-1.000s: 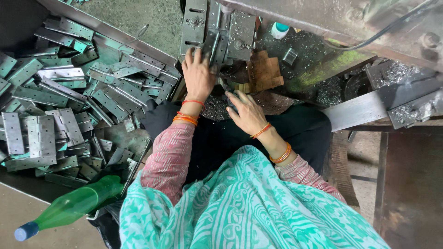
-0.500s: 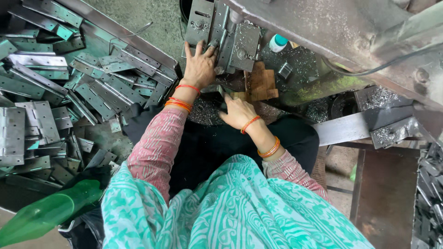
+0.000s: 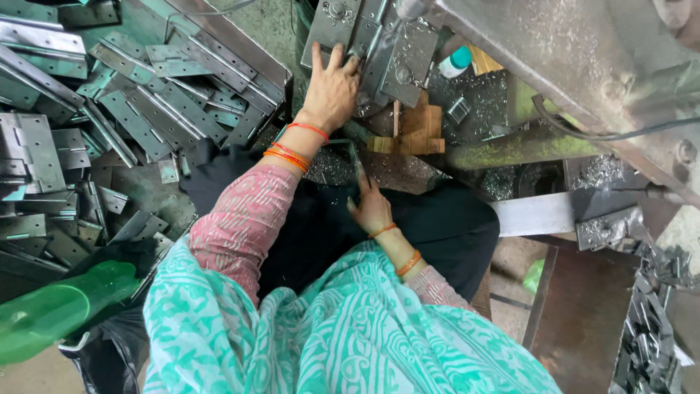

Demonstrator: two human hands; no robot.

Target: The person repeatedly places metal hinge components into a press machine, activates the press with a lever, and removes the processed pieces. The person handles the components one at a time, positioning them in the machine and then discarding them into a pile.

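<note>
We look down on a grimy workshop floor strewn with grey steel hinges [image 3: 146, 95] and shavings. Our left hand [image 3: 332, 91] lies flat, fingers spread, on a dull metal plate [image 3: 343, 29] at the machine [image 3: 583, 66]. Our right hand [image 3: 372, 208] rests loosely over the lap; its grip we cannot tell.

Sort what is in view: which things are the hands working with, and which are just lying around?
In hand:
left hand flat on the metal plates under the machine
right hand by the metal shavings on the lap

Lying about:
pile of metal hinges
green plastic bottle
wooden block
small white bottle with a teal cap
</note>
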